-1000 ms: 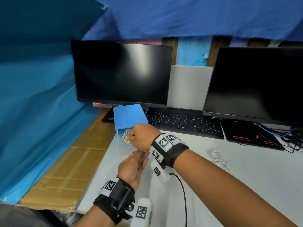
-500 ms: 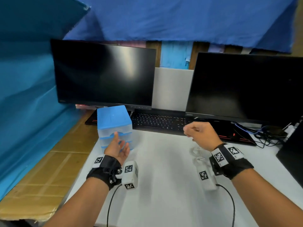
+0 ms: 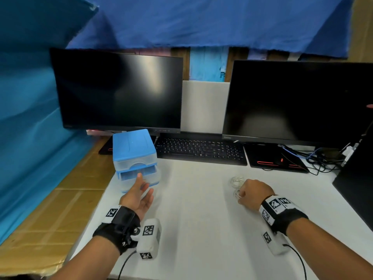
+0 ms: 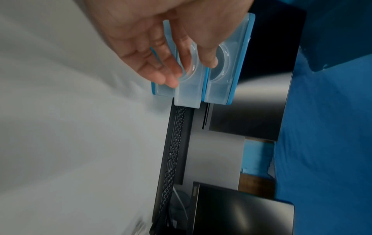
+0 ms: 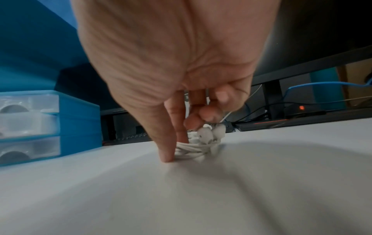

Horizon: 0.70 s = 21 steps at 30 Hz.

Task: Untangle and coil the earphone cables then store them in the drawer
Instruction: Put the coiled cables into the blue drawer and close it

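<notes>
A blue drawer unit (image 3: 132, 145) (image 5: 79, 125) stands at the white desk's (image 3: 191, 219) left rear. Its middle clear drawer (image 3: 129, 175) (image 4: 188, 93) sticks out a little. My left hand (image 3: 141, 190) (image 4: 161, 63) is open with straight fingers, fingertips at that drawer's front. Further right, a tangled bundle of white earphones (image 3: 236, 181) (image 5: 193, 147) lies on the desk. My right hand (image 3: 247, 194) (image 5: 181, 139) is down on the bundle, thumb tip against the desk and fingers curled onto the cable. The inside of the drawer is hidden.
Two dark monitors (image 3: 121, 91) (image 3: 298, 102) and a black keyboard (image 3: 199, 148) line the back. A black mouse pad (image 3: 276, 160) and loose cables (image 3: 323, 158) sit at the right rear, a dark box (image 3: 355, 188) at the right edge. Cardboard (image 3: 60, 199) borders the desk's left.
My right hand left the drawer, where it held a coiled earphone, crossed to the right and came down on the second bundle. My left hand rose to the drawer front.
</notes>
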Each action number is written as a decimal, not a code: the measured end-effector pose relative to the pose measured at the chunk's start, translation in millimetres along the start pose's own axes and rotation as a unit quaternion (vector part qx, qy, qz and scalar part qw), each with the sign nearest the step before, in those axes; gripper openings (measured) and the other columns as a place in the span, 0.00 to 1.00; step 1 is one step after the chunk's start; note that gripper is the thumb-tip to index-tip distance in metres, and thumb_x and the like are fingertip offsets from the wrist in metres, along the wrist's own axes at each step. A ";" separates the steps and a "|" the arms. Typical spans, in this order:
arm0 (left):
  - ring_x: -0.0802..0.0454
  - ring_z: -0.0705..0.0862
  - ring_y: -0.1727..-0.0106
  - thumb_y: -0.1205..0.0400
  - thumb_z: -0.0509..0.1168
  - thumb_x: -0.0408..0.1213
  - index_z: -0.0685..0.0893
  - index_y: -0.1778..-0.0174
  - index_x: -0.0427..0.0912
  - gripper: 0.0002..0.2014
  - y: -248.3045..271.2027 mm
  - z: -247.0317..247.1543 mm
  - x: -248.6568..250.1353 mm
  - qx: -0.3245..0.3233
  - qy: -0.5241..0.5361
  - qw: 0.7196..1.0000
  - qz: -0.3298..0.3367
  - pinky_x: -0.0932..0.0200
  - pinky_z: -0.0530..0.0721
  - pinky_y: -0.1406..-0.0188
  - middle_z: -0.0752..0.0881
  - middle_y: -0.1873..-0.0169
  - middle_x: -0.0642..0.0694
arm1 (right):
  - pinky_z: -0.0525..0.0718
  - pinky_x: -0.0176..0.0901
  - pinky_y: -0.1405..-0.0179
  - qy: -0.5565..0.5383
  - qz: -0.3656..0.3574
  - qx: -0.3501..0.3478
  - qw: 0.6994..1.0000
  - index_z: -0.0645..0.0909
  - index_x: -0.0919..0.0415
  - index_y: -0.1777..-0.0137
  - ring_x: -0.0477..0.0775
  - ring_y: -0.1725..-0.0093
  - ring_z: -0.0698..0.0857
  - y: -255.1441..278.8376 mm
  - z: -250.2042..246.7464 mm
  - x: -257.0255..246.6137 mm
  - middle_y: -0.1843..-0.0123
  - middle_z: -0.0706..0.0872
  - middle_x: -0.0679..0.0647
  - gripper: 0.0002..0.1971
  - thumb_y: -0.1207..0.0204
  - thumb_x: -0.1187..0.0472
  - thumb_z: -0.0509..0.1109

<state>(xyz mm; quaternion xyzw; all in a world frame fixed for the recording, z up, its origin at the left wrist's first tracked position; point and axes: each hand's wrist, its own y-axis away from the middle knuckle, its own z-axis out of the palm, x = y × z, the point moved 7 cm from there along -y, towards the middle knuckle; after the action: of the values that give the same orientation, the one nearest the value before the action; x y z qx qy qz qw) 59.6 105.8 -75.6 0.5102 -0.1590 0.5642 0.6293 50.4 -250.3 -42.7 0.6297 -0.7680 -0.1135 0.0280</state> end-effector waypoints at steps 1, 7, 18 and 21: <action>0.53 0.84 0.56 0.24 0.70 0.55 0.83 0.54 0.45 0.16 2.5 -0.8 -2.4 -0.009 -0.003 1.000 -0.002 0.60 0.82 0.59 0.84 0.49 0.49 | 0.73 0.35 0.69 0.010 -0.008 0.009 1.000 0.72 0.56 0.79 0.55 0.66 0.80 1.1 0.8 -2.9 0.75 0.75 0.46 0.15 0.31 0.59 0.69; 0.53 0.83 0.55 0.22 0.68 0.55 0.85 0.45 0.49 0.16 17.4 -8.0 -20.6 -0.050 -0.013 0.999 -0.013 0.59 0.81 0.61 0.85 0.50 0.50 | 0.81 0.39 0.60 -0.055 -0.078 0.014 0.995 0.77 0.54 0.76 0.51 0.66 0.83 5.1 -1.6 -28.5 0.73 0.79 0.46 0.13 0.31 0.56 0.68; 0.52 0.84 0.53 0.20 0.66 0.53 0.85 0.41 0.50 0.16 30.4 -8.4 -27.7 -0.058 -0.025 0.998 -0.019 0.60 0.81 0.61 0.86 0.45 0.49 | 0.85 0.45 0.62 -0.067 -0.312 0.050 0.946 0.86 0.57 0.64 0.56 0.62 0.85 37.7 -74.4 -246.4 0.64 0.87 0.51 0.09 0.31 0.53 0.69; 0.52 0.84 0.57 0.19 0.66 0.51 0.85 0.41 0.49 0.15 30.2 -8.4 -28.3 -0.051 -0.031 0.998 -0.021 0.61 0.82 0.66 0.87 0.47 0.49 | 0.76 0.41 0.73 -0.013 -0.324 0.049 0.945 0.76 0.58 0.73 0.55 0.70 0.80 39.5 -63.9 -290.1 0.71 0.80 0.52 0.12 0.29 0.60 0.70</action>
<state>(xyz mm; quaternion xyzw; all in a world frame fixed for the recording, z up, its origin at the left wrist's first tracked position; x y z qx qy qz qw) 21.3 92.4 -87.1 0.4975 -0.1960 0.5259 0.6614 83.8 30.4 56.7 0.8437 -0.5273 -0.0867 -0.0508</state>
